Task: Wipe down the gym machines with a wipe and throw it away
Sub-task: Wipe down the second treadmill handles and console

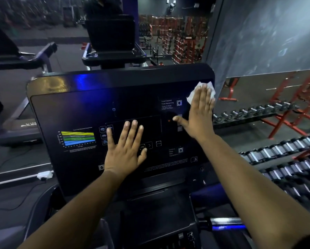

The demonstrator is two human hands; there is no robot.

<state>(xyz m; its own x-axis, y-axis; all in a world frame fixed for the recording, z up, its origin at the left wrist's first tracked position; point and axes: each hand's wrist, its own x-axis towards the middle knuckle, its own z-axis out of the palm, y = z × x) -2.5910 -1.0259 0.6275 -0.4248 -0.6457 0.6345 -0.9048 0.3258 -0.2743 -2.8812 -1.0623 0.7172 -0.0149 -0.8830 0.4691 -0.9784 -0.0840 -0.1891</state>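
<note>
Right hand presses flat, fingers straight and together, on the white wipe at the console top-right corner. Wipe sits under the fingertips, poking out above them. Left hand lies flat mid-panel, fingers spread, holding nothing. Unwiped panel lies leftward and below; the right hand is the one to sweep it.

**One view, worn on my head**

The camera looks forward and down from my head, close over the treadmill console. My forearms enter from six o'clock; dumbbell racks sit at three o'clock.
</note>
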